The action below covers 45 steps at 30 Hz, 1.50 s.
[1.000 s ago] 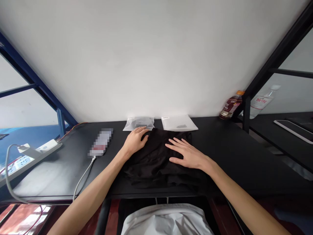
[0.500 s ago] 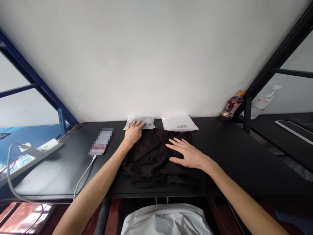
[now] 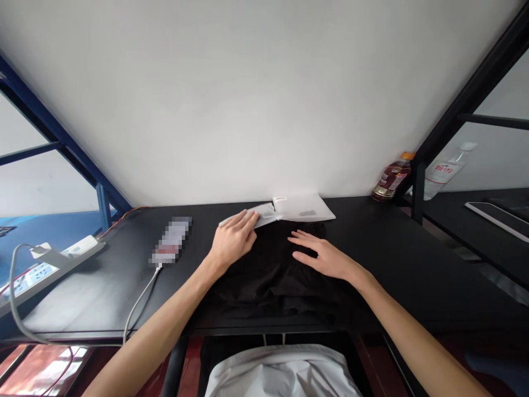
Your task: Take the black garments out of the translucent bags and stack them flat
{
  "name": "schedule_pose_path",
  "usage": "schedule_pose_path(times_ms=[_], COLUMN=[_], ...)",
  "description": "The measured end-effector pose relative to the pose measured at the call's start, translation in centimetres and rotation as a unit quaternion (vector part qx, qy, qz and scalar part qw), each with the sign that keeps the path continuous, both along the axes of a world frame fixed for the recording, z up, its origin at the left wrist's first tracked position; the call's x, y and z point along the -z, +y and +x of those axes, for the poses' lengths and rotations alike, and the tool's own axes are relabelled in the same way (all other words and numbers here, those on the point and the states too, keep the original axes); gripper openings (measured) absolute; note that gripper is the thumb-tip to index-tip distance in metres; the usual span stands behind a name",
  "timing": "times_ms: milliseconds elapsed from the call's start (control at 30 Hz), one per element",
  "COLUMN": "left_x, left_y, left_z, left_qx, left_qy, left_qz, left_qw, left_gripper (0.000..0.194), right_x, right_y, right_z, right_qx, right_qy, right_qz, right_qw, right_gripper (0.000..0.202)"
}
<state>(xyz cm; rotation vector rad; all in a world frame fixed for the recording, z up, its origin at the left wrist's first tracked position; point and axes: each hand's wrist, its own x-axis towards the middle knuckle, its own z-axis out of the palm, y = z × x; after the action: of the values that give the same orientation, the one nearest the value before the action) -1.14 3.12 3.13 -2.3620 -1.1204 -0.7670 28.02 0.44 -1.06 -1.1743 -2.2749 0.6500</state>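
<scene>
A dark, wrinkled cloth (image 3: 273,284) lies on the black desk in front of me. My left hand (image 3: 235,238) is over its upper left part, fingers on a translucent white packet (image 3: 266,214); whether the thumb pinches the packet is hidden. The packet's right end meets a flat white package (image 3: 303,207) near the wall. My right hand (image 3: 324,255) rests on or just above the right part of the cloth, its fingers spread and nothing in it.
On the left are a phone (image 3: 171,240) with a white cable and a power strip (image 3: 74,253). A dark drink bottle (image 3: 392,177) leans at the back right, with a clear bottle (image 3: 446,172) behind the black frame (image 3: 418,190).
My left hand and the packet have moved right and slightly nearer, and the packet now reaches the white package. My right hand has shifted slightly right.
</scene>
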Motion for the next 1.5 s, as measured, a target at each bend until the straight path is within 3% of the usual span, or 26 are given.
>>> schedule_pose_path(times_ms=[167, 300, 633, 800, 933, 1167, 1500], left_x=[1.6, 2.2, 1.9, 1.3, 1.3, 2.0, 2.0], left_y=[-1.4, -1.7, -2.2, -2.4, -2.4, -2.5, -2.5], left_z=[1.1, 1.4, 1.6, 2.0, 2.4, 3.2, 3.2], left_qx=[0.089, 0.097, 0.148, 0.179, 0.197, 0.212, 0.204], left_qy=[0.053, 0.065, 0.011, -0.002, 0.020, 0.074, 0.101], left_qz=[-0.038, -0.043, -0.042, -0.014, 0.021, 0.032, 0.032], left_qw=[0.994, 0.992, 0.988, 0.984, 0.980, 0.974, 0.973], left_gripper=[0.043, 0.042, 0.043, 0.030, 0.020, 0.021, 0.019], right_x=[0.6, 0.7, 1.8, 1.4, 1.0, 1.2, 0.7], right_y=[0.4, 0.2, 0.7, 0.6, 0.4, 0.1, 0.1], right_z=[0.5, 0.2, -0.9, -1.0, -1.2, -1.7, -1.7], right_qx=[0.046, 0.054, -0.011, -0.006, -0.012, -0.021, -0.044], right_qy=[0.038, 0.043, 0.054, 0.067, 0.062, 0.035, 0.031], right_qz=[0.055, 0.081, 0.241, 0.294, 0.296, 0.259, 0.309], right_qw=[0.997, 0.994, 0.969, 0.954, 0.953, 0.965, 0.949], right_gripper=[0.038, 0.042, 0.038, 0.033, 0.029, 0.026, 0.028])
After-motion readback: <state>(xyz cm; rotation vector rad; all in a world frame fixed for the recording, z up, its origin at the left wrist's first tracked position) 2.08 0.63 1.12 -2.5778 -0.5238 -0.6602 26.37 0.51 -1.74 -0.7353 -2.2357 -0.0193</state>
